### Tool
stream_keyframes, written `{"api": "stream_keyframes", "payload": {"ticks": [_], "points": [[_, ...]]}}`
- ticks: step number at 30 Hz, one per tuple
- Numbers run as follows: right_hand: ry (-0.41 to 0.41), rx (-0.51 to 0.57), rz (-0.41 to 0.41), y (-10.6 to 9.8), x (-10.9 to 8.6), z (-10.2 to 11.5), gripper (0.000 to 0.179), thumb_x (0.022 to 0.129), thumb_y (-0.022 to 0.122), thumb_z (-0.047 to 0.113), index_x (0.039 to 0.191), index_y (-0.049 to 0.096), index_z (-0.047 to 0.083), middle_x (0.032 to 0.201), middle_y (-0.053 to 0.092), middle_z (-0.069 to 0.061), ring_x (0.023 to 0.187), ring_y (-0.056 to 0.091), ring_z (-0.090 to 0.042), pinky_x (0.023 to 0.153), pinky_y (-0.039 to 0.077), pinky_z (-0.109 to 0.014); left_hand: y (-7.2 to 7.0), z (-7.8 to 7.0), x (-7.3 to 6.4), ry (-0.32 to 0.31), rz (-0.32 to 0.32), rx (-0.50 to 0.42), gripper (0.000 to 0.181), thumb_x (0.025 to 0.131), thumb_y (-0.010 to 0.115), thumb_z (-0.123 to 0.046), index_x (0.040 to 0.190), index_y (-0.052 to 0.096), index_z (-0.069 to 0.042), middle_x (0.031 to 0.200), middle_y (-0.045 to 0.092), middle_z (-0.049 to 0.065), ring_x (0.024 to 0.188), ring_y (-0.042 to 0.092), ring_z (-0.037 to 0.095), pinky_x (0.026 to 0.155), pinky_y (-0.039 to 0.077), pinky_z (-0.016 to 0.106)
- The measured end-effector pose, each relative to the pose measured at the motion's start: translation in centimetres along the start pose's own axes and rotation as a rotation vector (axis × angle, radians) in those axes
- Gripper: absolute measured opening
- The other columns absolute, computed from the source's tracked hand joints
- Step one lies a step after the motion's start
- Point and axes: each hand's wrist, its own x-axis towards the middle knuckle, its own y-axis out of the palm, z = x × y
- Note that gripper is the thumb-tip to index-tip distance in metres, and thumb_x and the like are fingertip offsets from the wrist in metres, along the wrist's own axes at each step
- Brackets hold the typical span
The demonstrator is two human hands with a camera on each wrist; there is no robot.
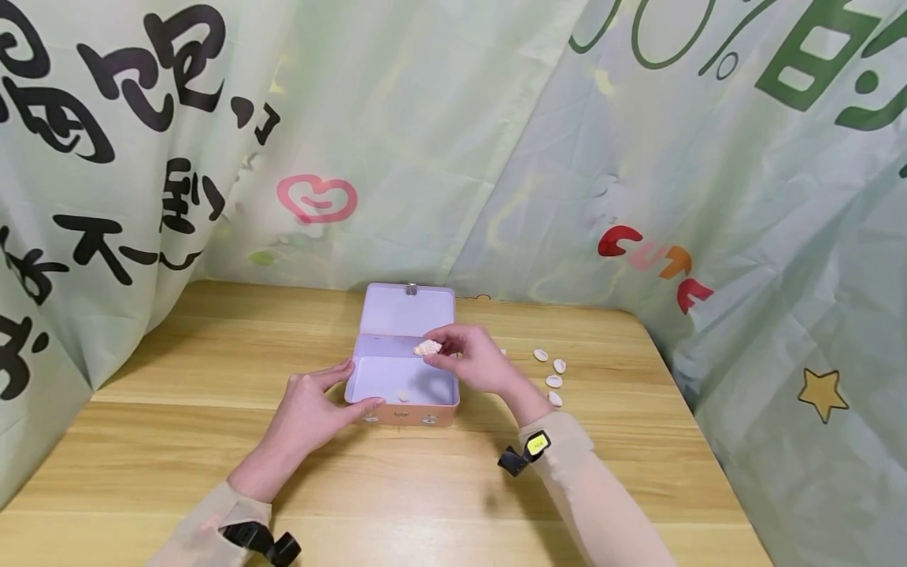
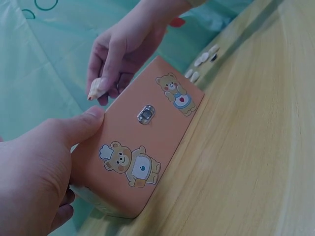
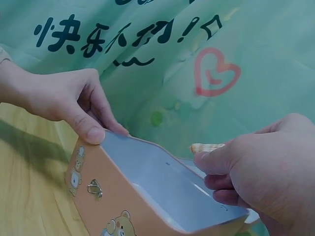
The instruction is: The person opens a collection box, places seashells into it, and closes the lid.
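An orange tin box (image 1: 400, 416) with a pale lilac inside stands with its lid (image 1: 405, 311) raised at the back. Bear pictures and a metal catch (image 2: 146, 114) show on its front. My left hand (image 1: 309, 411) grips the box's left end, thumb over the front rim and fingers along the side. Above the box opening, my right hand (image 1: 476, 358) pinches a whitish, ridged seashell (image 1: 427, 348) between thumb and fingers. One small pale piece (image 1: 403, 396) lies inside the box near the front wall; its kind is too small to tell.
Several small white shells (image 1: 554, 381) lie on the wooden table (image 1: 602, 488) right of the box, partly behind my right forearm. A printed cloth curtain (image 1: 425, 157) hangs behind the table and along its sides.
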Motion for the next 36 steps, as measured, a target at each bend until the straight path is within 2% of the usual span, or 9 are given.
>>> {"api": "stream_keyframes", "payload": {"ticks": [4,13,14,17,22,24,29,35,36], "points": [[-0.003,0.004,0.005,0.5,0.4,-0.2,0.025,0.095,0.079,0.005,0.119,0.076,-0.001,0.099,0.074,-0.004,0.086,0.068,-0.016,0.082,0.059,-0.032,0.0,0.0,0.0,-0.003,0.004,0.005,0.091,0.072,0.091,-0.065,0.127,0.072,0.005,0.132,0.068,0.018,0.121,0.065,0.042,0.048,0.044,0.030],[-0.021,-0.055,0.035,1.2,1.2,-0.9,0.025,0.096,0.080,0.006,0.119,0.076,-0.001,0.097,0.075,-0.002,0.086,0.070,-0.013,0.083,0.059,-0.030,0.1,0.2,0.0,0.010,-0.005,0.021,0.091,0.073,0.090,-0.067,0.126,0.072,0.005,0.131,0.069,0.017,0.123,0.063,0.044,0.066,0.054,0.036],[-0.026,-0.061,0.040,1.3,1.2,-0.9,0.025,0.096,0.080,0.006,0.119,0.076,-0.001,0.097,0.075,-0.002,0.086,0.070,-0.013,0.082,0.060,-0.030,0.1,0.2,0.0,0.008,-0.004,0.018,0.092,0.073,0.090,-0.067,0.127,0.072,0.005,0.131,0.069,0.017,0.122,0.064,0.044,0.063,0.054,0.037],[-0.037,-0.062,0.049,1.5,1.3,-1.1,0.025,0.096,0.079,0.006,0.119,0.075,-0.003,0.097,0.076,-0.003,0.086,0.070,-0.013,0.082,0.060,-0.031,0.1,0.2,0.0,0.006,-0.001,0.019,0.092,0.073,0.090,-0.067,0.127,0.072,0.005,0.131,0.069,0.017,0.122,0.064,0.044,0.067,0.055,0.037],[-0.032,-0.079,0.056,1.7,1.4,-1.0,0.025,0.096,0.080,0.008,0.120,0.076,-0.002,0.098,0.076,-0.002,0.087,0.070,-0.011,0.083,0.060,-0.031,0.1,0.2,0.0,0.010,-0.002,0.008,0.091,0.072,0.091,-0.066,0.126,0.072,0.006,0.130,0.069,0.017,0.122,0.064,0.044,0.057,0.051,0.031],[-0.026,-0.088,0.061,1.8,1.4,-1.0,0.025,0.096,0.080,0.009,0.120,0.076,0.000,0.099,0.076,-0.001,0.088,0.069,-0.011,0.084,0.059,-0.030,0.1,0.2,0.0,0.018,-0.005,0.001,0.090,0.073,0.091,-0.065,0.126,0.072,0.006,0.130,0.069,0.017,0.122,0.064,0.044,0.059,0.053,0.033],[-0.035,-0.089,0.071,1.9,1.4,-1.0,0.026,0.097,0.079,0.011,0.120,0.076,0.000,0.102,0.076,-0.003,0.091,0.070,-0.014,0.086,0.059,-0.033,0.1,0.3,0.0,0.034,-0.011,0.002,0.090,0.073,0.091,-0.064,0.126,0.072,0.007,0.130,0.069,0.018,0.121,0.064,0.044,0.073,0.057,0.041],[-0.036,-0.077,0.064,1.9,1.4,-1.1,0.031,0.098,0.077,0.007,0.125,0.072,-0.005,0.119,0.075,-0.016,0.104,0.072,-0.025,0.096,0.058,-0.041,0.1,0.3,0.0,0.023,-0.008,-0.002,0.090,0.073,0.092,-0.064,0.127,0.072,0.006,0.131,0.068,0.018,0.119,0.066,0.042,0.052,0.048,0.030],[-0.033,-0.072,0.061,1.8,1.3,-1.1,0.031,0.098,0.077,0.006,0.126,0.072,-0.005,0.120,0.075,-0.017,0.106,0.072,-0.027,0.097,0.058,-0.043,0.1,0.3,0.0,0.019,-0.007,-0.005,0.090,0.072,0.092,-0.063,0.127,0.072,0.006,0.131,0.068,0.018,0.112,0.071,0.042,0.050,0.046,0.030]]}}
